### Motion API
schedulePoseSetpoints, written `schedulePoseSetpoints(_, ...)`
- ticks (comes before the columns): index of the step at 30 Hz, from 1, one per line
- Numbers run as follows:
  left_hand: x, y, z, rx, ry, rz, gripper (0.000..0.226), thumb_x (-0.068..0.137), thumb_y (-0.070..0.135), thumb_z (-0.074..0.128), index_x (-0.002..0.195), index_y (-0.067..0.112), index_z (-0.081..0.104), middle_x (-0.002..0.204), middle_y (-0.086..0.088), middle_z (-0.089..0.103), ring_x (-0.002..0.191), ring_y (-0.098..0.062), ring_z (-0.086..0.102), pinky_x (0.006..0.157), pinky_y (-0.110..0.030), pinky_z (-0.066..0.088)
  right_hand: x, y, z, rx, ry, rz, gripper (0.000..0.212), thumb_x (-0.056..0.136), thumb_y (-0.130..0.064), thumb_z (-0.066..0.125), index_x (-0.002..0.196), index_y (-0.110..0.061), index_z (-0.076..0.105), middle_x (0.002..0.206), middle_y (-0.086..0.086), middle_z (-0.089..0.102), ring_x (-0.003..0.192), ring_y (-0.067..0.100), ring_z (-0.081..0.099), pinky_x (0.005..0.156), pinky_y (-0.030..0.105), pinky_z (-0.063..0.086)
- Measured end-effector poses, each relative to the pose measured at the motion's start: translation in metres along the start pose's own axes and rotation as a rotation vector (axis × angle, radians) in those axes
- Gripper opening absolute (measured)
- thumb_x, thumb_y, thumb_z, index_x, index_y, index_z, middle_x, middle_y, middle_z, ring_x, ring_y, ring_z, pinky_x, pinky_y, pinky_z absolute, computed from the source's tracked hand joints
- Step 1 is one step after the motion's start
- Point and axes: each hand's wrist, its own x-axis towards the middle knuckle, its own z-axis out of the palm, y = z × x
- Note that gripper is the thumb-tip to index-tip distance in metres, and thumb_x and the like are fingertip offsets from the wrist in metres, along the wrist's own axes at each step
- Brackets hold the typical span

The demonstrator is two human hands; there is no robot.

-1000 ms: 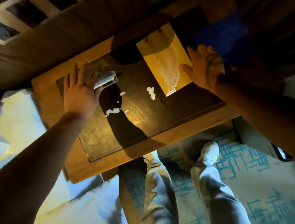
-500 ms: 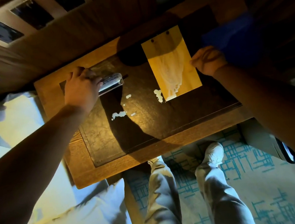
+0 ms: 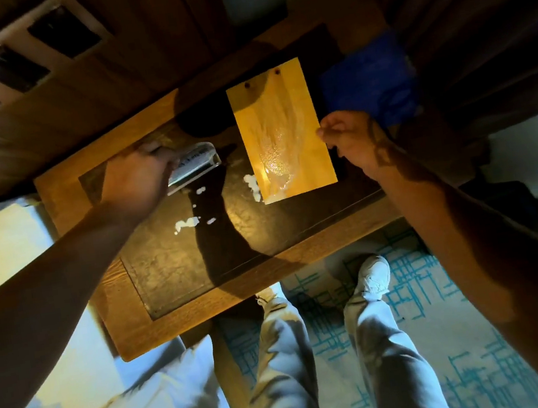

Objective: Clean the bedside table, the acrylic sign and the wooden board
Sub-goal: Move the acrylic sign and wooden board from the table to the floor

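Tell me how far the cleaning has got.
Nothing looks done. In hand: left hand grips the acrylic sign; right hand holds the blue cloth. Left: white smears on the wooden board and bedside table.

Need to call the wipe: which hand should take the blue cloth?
Probably right. The right hand lies beside the blue cloth holding nothing visible, while the left hand grips the acrylic sign.

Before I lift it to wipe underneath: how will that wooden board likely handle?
The wooden board looks like a thin, flat panel, so probably stiff and light. The whitish wet-looking smear on its face, pooling at the near edge, may make it slippery. It lies flat on the bedside table, so sliding seems likelier than tipping.
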Motion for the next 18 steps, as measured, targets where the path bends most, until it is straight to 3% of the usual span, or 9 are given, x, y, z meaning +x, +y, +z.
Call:
schedulePoseSetpoints(5,0.000,0.059,-0.031,-0.064,0.075,0.131,0.025,0.102,0.021,0.053,0.119,0.010,0.068,0.112,-0.010,0.066,0.087,-0.031,0.067,0.068,-0.039,0.051,-0.057,0.032,-0.072,0.178,0.081,-0.006,0.014,0.097,-0.013,0.062,0.088,-0.024,0.062,0.076,-0.002,0.060,0.060,-0.002,0.056,0.055,0.016,0.041)
schedulePoseSetpoints(11,0.009,0.156,-0.062,-0.122,0.175,0.326,0.021,0.098,0.015,0.061,0.113,0.004,0.071,0.108,-0.014,0.070,0.081,-0.034,0.069,0.062,-0.040,0.053,-0.163,0.092,-0.174,0.432,0.246,0.048,0.012,0.094,-0.007,0.062,0.092,-0.016,0.071,0.065,-0.001,0.065,0.056,0.010,0.055,0.056,0.022,0.045)
schedulePoseSetpoints(15,0.014,0.230,-0.066,-0.171,0.155,0.485,0.031,0.102,0.024,0.048,0.113,0.005,0.071,0.107,-0.012,0.070,0.083,-0.032,0.069,0.064,-0.044,0.058,-0.218,0.139,-0.206,0.565,0.417,0.134,0.016,0.095,0.000,0.059,0.094,-0.011,0.072,0.063,-0.002,0.069,0.052,0.009,0.059,0.052,0.019,0.049)
schedulePoseSetpoints(18,0.020,0.273,-0.060,-0.166,0.093,0.581,0.036,0.102,0.030,0.042,0.112,0.009,0.070,0.105,-0.010,0.069,0.082,-0.032,0.068,0.067,-0.046,0.056,-0.254,0.176,-0.212,0.594,0.496,0.132,0.011,0.095,-0.002,0.059,0.101,0.001,0.069,0.065,-0.004,0.064,0.057,0.011,0.051,0.054,0.019,0.039)
